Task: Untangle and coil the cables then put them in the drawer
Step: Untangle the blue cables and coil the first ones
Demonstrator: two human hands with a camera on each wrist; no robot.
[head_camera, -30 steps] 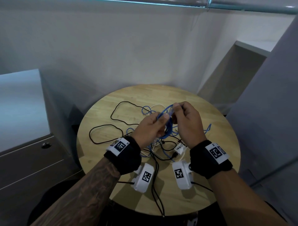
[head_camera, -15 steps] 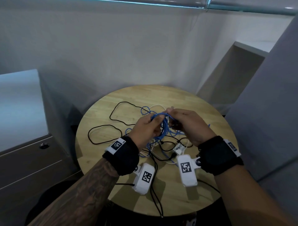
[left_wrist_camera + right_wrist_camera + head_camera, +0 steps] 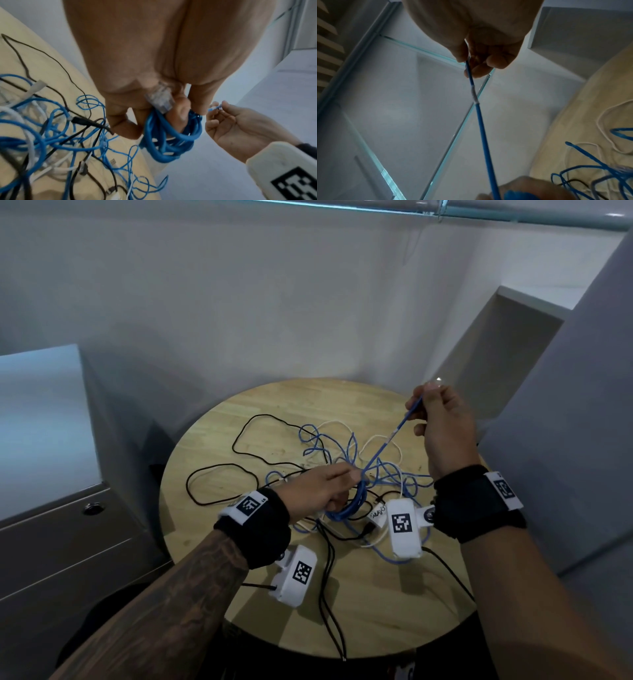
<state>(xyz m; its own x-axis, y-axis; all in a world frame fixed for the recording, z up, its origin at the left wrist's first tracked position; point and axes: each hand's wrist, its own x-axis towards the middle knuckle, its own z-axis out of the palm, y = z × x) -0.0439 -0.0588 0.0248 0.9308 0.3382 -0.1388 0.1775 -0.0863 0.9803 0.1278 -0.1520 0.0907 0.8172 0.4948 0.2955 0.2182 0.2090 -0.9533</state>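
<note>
Left hand [image 3: 322, 491] grips small finished loops of blue cable [image 3: 342, 508], anchoring the coil low over the tabletop [image 3: 376, 611]. Right hand [image 3: 442, 422] pinches the same cable higher up, apart from the left, drawing a taut run, likely feeding the next loop. Thin round jacket, pale taped patch midway. Black cable [image 3: 219, 484] and white cable [image 3: 380, 440] lie tangled on pale wood. Drawer [image 3: 51, 535] shut, left.

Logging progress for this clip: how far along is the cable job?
Early. Done: a few loops of the blue cable are gathered in the left hand. In hand: the right hand pinches the same cable and holds a stretch taut for the next loop. Left: most of the blue cable, the black cable and white cable lie tangled on the table; the drawer is closed.
</note>
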